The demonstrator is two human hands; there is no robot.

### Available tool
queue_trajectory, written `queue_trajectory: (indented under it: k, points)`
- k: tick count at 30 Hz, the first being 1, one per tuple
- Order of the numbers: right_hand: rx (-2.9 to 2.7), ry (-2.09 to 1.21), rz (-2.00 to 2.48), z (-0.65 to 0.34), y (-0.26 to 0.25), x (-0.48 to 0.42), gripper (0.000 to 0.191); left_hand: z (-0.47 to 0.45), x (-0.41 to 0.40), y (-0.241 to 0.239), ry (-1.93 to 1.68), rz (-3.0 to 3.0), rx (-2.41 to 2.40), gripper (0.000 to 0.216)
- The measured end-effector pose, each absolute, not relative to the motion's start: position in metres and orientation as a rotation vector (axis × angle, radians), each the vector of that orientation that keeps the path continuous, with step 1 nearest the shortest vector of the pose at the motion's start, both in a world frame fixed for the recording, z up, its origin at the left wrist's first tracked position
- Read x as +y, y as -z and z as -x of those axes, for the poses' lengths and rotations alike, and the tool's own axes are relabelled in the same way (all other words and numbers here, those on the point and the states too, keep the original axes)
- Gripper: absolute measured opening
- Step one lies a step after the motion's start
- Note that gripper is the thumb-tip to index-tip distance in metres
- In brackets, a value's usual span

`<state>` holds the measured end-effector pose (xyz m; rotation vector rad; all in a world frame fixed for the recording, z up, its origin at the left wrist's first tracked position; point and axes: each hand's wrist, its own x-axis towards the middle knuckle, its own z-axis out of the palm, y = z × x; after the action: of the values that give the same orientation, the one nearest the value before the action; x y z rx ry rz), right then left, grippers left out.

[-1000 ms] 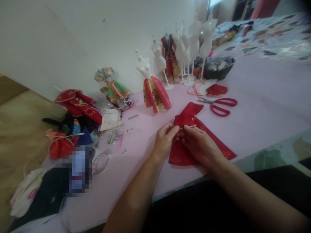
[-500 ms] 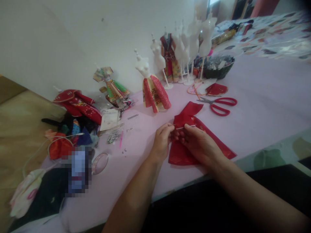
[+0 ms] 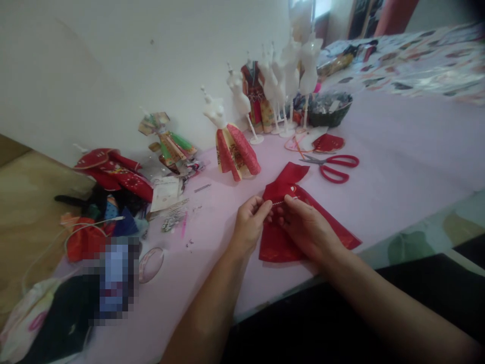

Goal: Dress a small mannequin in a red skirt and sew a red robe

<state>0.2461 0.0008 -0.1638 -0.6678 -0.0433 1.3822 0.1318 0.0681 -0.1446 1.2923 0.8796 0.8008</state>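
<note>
A small red doll-sized dress [image 3: 273, 243] lies spread on the table, its upper part angled toward the scissors. Over its waist runs a short string of tiny white beads [image 3: 278, 203], stretched between my two hands. My left hand [image 3: 253, 217] pinches the string's left end between thumb and fingers. On the other side, my right hand [image 3: 306, 222] pinches the right end and covers part of the skirt. Red-handled scissors [image 3: 334, 167] rest beyond the dress, blades slightly apart. The fingertips hide how the beads meet the fabric.
Behind stand several white doll mannequins [image 3: 310, 63], one in a red-and-cream skirt [image 3: 238, 151]. A dark basket [image 3: 329, 115] holds small packets. Left are a dressed red figure [image 3: 113, 169], loose fabric, small beads [image 3: 190, 243] and a tape roll [image 3: 151, 264]. A red fabric piece [image 3: 328, 143] lies near the scissors.
The view has shifted a little, so the table things sit slightly left and lower. My left thumb now presses flatter over the string's end. Both hands still hold the beads.
</note>
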Motion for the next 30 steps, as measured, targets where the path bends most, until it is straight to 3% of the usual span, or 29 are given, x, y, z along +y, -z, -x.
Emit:
queue_trajectory:
  k: [9, 16, 30]
  points:
    - [-0.033, -1.392, 0.671, -0.2464, 0.1619, 0.0009, 0.018, -0.1333, 0.0663, 0.1452, -0.752, -1.168, 0.882, 0.043]
    - [-0.126, -1.368, 0.694, -0.242, 0.1633, -0.0003, 0.019, -0.1343, 0.0647, 0.1478, -0.773, -1.207, 0.829, 0.03]
    - [-0.006, -1.337, 0.646, -0.2488, 0.163, 0.0003, 0.013, -0.1288, 0.0713, 0.1447, -0.7, -1.133, 0.804, 0.029]
